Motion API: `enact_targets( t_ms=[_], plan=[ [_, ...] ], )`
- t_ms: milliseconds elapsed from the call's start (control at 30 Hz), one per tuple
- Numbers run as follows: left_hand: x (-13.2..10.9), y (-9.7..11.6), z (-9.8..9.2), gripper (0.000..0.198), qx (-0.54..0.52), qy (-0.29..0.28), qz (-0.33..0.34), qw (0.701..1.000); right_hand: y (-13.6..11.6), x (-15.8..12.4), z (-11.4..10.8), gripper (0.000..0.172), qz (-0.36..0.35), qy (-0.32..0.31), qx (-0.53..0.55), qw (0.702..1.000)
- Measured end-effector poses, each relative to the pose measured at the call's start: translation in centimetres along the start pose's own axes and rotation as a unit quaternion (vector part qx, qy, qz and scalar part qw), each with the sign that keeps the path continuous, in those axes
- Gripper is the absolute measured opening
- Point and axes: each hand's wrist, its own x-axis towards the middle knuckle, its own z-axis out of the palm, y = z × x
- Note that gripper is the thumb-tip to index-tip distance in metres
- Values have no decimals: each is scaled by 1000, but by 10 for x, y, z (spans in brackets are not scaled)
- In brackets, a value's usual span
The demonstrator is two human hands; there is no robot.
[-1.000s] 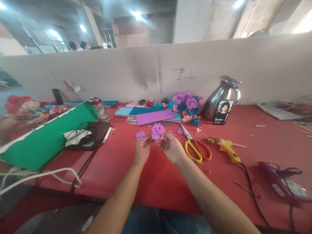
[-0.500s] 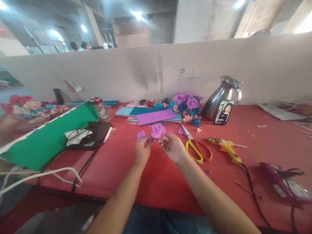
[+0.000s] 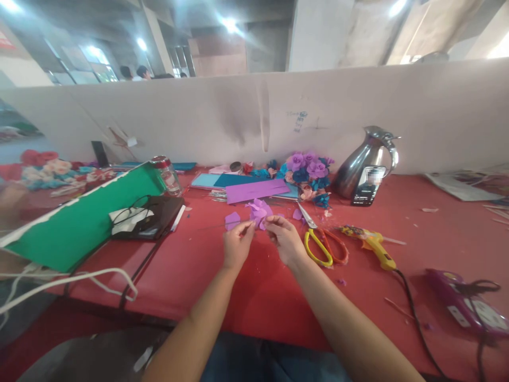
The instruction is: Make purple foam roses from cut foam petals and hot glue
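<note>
A purple foam rose [image 3: 258, 212] is held above the red table [image 3: 262, 286], just in front of me. My left hand [image 3: 236, 245] pinches it from the left, fingertips closed at its base. My right hand [image 3: 284, 240] pinches it from the right, fingers curled. A thin stem or wire seems to run left from the flower, too faint to be sure. Loose purple petal pieces [image 3: 232, 219] lie on the table right behind my hands.
Yellow-and-orange scissors [image 3: 323, 246] and a yellow glue gun [image 3: 371, 245] lie right of my hands. Behind are purple and blue foam sheets [image 3: 256, 190], a bunch of finished flowers [image 3: 307, 172], a steel jug [image 3: 363, 159] with a phone [image 3: 368, 185]. A green sheet [image 3: 79, 223] and glasses [image 3: 133, 209] sit left; a purple power strip [image 3: 467, 305] right.
The rose has tipped from facing me to lying on its side, and my fingertips have closed nearer together under it. The view shifted slightly.
</note>
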Motion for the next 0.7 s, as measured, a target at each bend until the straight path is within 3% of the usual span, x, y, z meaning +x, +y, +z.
enact_targets(
  t_ms=[200, 700],
  plan=[
    [-2, 2, 2, 22, 17, -35, 21, 999, 3, 1, 2, 21, -35, 1, -48, 998],
    [-3, -2, 5, 20, 18, -39, 30, 999, 6, -1, 5, 22, -97, -3, -72, 993]
  ],
)
